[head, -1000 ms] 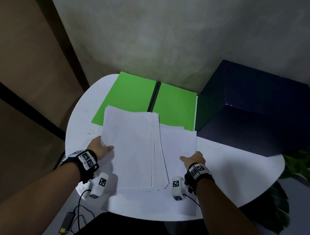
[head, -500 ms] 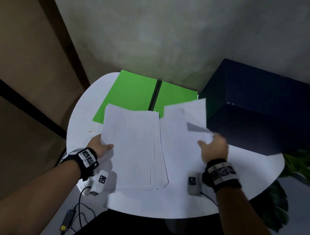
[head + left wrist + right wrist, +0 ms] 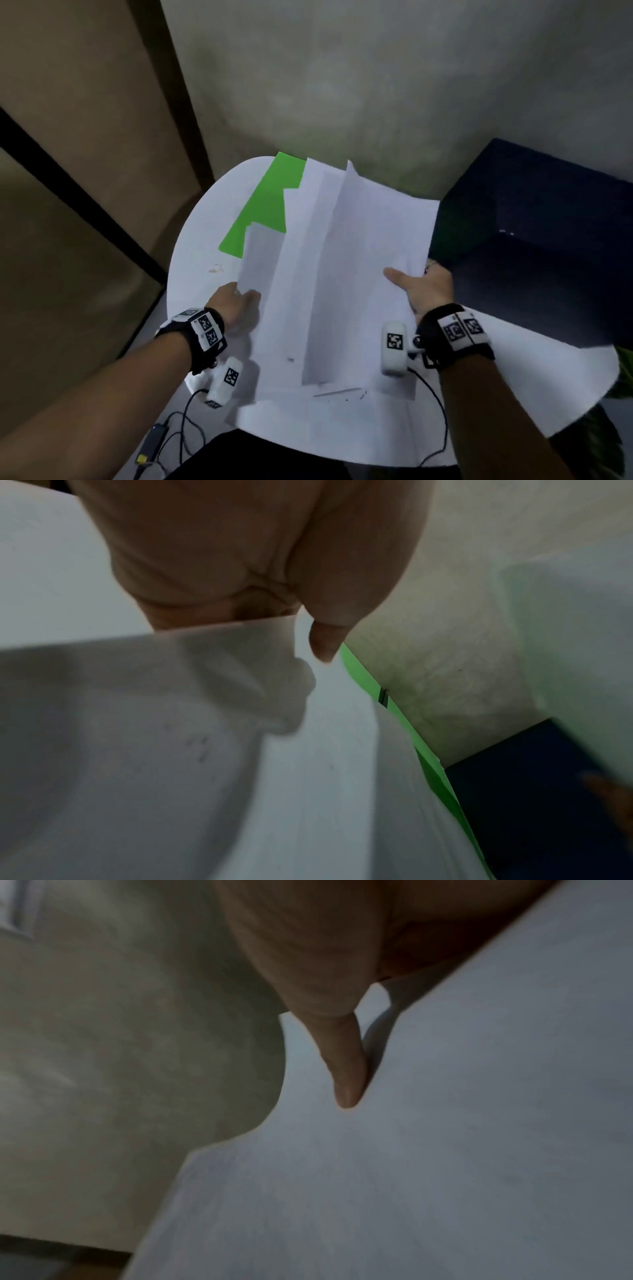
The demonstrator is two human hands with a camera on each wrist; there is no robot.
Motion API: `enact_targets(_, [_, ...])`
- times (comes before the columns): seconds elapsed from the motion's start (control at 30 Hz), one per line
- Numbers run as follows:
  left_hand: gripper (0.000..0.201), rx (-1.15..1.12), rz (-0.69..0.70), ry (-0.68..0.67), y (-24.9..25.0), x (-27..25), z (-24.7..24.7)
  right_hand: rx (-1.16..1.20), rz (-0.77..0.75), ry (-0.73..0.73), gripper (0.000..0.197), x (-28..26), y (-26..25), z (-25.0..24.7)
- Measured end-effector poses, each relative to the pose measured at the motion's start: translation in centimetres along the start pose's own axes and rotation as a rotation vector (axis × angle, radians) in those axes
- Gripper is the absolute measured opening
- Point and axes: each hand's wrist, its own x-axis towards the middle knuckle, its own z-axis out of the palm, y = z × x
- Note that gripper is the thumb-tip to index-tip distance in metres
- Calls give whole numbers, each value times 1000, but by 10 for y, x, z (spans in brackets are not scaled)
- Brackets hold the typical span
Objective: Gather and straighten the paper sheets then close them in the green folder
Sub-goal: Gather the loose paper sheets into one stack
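Above the middle of the round white tabletop (image 3: 513, 383), the loose white paper sheets (image 3: 346, 274) have come up off the surface within the last second: a moment ago the main pile lay flat under the left hand (image 3: 236, 305) while the right hand (image 3: 424, 291) lifted a stray sheet from the right side, and now both hands raise the papers together, the two bunches meeting in a valley down the middle. The left hand grips the near-left corner of its bunch, thumb on top, as the left wrist view confirms; the right hand pinches the right edge of its sheets, thumb laid over the paper and, it seems, the fingers underneath, though they are hidden. The open green plastic folder (image 3: 263, 212) lies toward the far edge of the tabletop, mostly covered by the lifted paper, with only its left flap showing. A dark blue box (image 3: 534, 240) stands at the right edge. My reading is that gathering is nearly done; the sheets are not yet squared, since their far edges stand stepped, so tapping them even comes before laying them in the folder.
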Motion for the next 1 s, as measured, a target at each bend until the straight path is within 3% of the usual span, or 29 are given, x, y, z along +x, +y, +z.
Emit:
enact_targets(0.13, [56, -114, -46, 14, -3, 4, -4, -387, 132, 40, 53, 12, 47, 54])
enact_targets(0.3, [66, -54, -66, -8, 4, 5, 4, -642, 10, -221, 49, -2, 66, 99])
enact_targets(0.37, [55, 35, -55, 5, 0, 6, 7, -751, -9, -127, 61, 0, 70, 86])
enact_targets(0.43, [43, 115, -50, 14, -3, 9, 7, -864, 125, 37, 71, 5, 84, 52])
enact_targets(0.5, [52, 168, -47, -13, -4, 11, 4, -955, 289, 100, 80, 3, 100, 16])
enact_targets(0.63, [87, 134, -75, -98, 2, 13, 0, -869, 297, 40, 90, -7, 125, 0])
enact_targets(0.8, [69, 218, -66, 9, 8, 15, 6, -780, 356, 28, 84, -9, 120, 8])
enact_targets(1.0, [69, 247, -66, 7, 9, 12, 18, -766, 396, -64, 67, 1, 123, 16])
